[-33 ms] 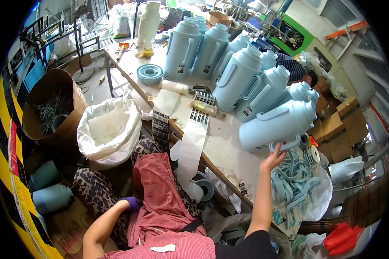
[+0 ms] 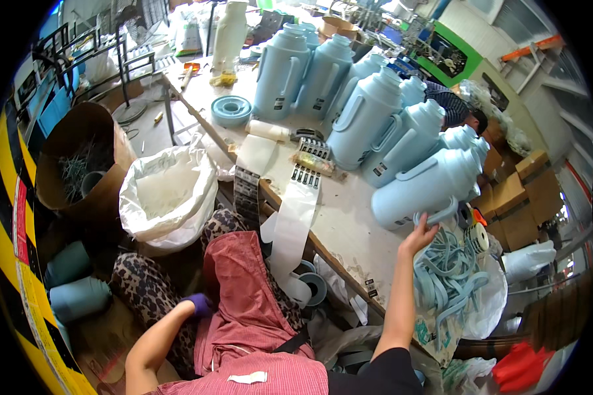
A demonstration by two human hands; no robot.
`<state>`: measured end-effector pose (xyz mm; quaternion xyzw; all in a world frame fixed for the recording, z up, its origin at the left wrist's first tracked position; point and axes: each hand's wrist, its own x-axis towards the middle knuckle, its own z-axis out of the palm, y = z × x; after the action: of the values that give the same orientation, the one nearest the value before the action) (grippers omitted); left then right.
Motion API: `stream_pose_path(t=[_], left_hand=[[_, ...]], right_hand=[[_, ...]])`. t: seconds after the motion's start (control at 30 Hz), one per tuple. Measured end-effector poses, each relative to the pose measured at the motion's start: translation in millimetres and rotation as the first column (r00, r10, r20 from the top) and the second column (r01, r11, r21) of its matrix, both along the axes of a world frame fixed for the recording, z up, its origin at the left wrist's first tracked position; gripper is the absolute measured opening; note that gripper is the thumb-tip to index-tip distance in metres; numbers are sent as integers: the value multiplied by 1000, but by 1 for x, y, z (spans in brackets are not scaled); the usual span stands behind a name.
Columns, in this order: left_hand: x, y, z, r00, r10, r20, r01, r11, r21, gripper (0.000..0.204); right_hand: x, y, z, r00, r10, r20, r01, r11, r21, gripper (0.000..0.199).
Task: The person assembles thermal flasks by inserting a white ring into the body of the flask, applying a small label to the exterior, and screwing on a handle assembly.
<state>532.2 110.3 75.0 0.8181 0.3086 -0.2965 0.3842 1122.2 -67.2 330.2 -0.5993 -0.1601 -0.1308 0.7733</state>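
My right hand (image 2: 420, 236) has its fingers wrapped round the handle of a light blue vacuum flask (image 2: 422, 187), which leans over at the right end of the table. Several more light blue flasks (image 2: 280, 76) stand upright in a cluster behind it, some with small dark labels. In my lap, my left hand (image 2: 199, 305) wears a purple glove and rests at the edge of the red apron (image 2: 234, 276); its fingers are hidden. A heap of pale blue plastic straps (image 2: 448, 270) lies just beside my right hand.
Label strips (image 2: 296, 217) hang over the table edge (image 2: 336, 263). A round blue part (image 2: 230, 110) sits at the table's left. On the floor are a white sack (image 2: 168, 197) and a cardboard drum (image 2: 66, 191). Brown cartons (image 2: 517, 197) are stacked at right; a person bends near them.
The gripped flask has shifted slightly to the right along with my right hand. My left hand stays in my lap, nearly unmoved.
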Motion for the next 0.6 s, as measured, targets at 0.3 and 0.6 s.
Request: stream_pose_path(t=[0.3,0.6], left_hand=[[-107,-68,195,-328,493,806,-882,145,-448,32],[-203,-237,81,-534,845,15,-580,-353,-734,37]], right_hand=[[-185,60,13,481,422,769,-51,889,-455,39],[-409,118,-108,-150,988,47,102,63,-993,46]])
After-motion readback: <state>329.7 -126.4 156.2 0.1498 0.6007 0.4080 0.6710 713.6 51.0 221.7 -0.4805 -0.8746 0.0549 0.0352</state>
